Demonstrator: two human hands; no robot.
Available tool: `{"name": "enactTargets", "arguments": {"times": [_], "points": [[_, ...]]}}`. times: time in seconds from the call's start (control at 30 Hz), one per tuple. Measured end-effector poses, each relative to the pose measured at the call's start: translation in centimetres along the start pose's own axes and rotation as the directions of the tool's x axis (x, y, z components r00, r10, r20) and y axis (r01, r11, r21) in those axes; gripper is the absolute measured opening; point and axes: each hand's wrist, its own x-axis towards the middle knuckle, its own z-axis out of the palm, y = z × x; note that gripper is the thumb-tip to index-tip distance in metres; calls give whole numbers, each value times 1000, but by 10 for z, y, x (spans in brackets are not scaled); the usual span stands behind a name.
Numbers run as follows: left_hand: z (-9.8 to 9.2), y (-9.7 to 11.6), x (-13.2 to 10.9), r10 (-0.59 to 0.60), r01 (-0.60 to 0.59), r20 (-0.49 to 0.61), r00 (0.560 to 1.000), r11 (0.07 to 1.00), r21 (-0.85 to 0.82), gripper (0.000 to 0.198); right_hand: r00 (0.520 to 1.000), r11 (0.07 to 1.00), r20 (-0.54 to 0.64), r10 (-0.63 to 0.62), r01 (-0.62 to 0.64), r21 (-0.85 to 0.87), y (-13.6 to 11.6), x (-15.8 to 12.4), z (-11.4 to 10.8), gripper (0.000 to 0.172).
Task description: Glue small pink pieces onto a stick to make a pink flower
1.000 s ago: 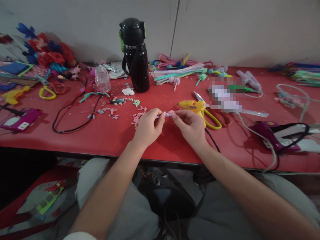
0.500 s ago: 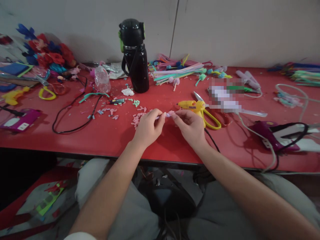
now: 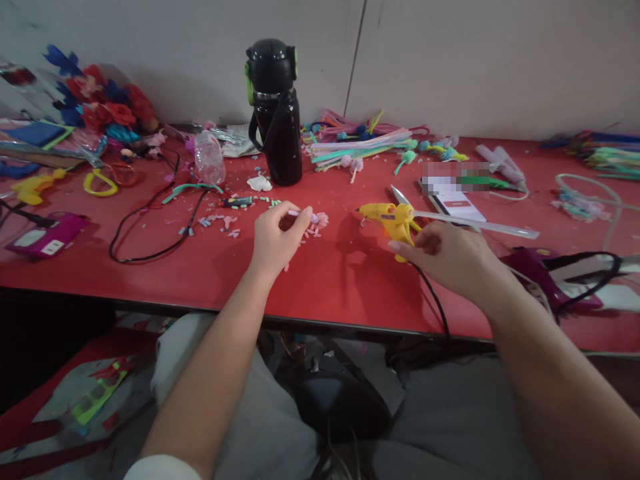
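Observation:
My left hand is closed, pinching a thin lilac stem between thumb and fingers. At the stem's tip is a pink tufted cluster, apparently of short fuzzy pipe-cleaner pieces. Pink cut pieces lie on the table beneath and beside it. My right hand is at the handle of a yellow glue gun, thumb and fingers closed on it. The gun's nozzle points left, and a clear glue stick sticks out behind. Scissors lie behind the gun, their handles mostly hidden by my right hand.
A black bottle stands at the back, beside bundled pipe cleaners. A phone lies behind my right hand. Black cables and purple power strips occupy both sides. The red table's front edge runs near my knees.
My right hand has let go of the pink cluster and moved right to the glue gun. My left hand has shifted left, still holding the stem. More of the phone shows.

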Motion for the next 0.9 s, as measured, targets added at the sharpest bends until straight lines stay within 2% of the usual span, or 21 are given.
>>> {"name": "enactTargets", "arguments": {"times": [0.07, 0.17, 0.3, 0.4, 0.47, 0.53, 0.63, 0.9], "points": [[0, 1, 2, 15, -15, 17, 1000, 1000, 6, 34, 997, 1000, -76, -5, 5, -5, 3, 7, 11, 47], [-1, 1, 4, 8, -8, 64, 998, 1000, -8, 34, 992, 998, -113, -54, 57, 20, 4, 18, 33, 45], [-5, -4, 8, -49, 55, 184, 982, 998, -29, 36, 985, 985, -162, -53, 78, 152, 0, 26, 51, 44], [-8, -9, 11, -68, 69, 220, 973, 998, 5, 38, 995, 911, -66, -76, 96, 401, -8, 25, 51, 34], [-10, -11, 13, -65, 62, 225, 972, 998, 21, 39, 992, 806, 73, -99, 37, 591, -15, 22, 49, 36], [-12, -12, 15, -52, 48, 228, 972, 999, 23, 40, 973, 716, 191, -127, -44, 697, -21, 17, 47, 43], [-12, -11, 15, -48, 51, 235, 971, 999, -7, 39, 952, 679, 250, -175, -68, 731, -27, 11, 46, 49], [-10, -10, 14, -51, 62, 252, 966, 997, -36, 36, 936, 713, 285, -207, -55, 699, -26, 11, 50, 53]]}}
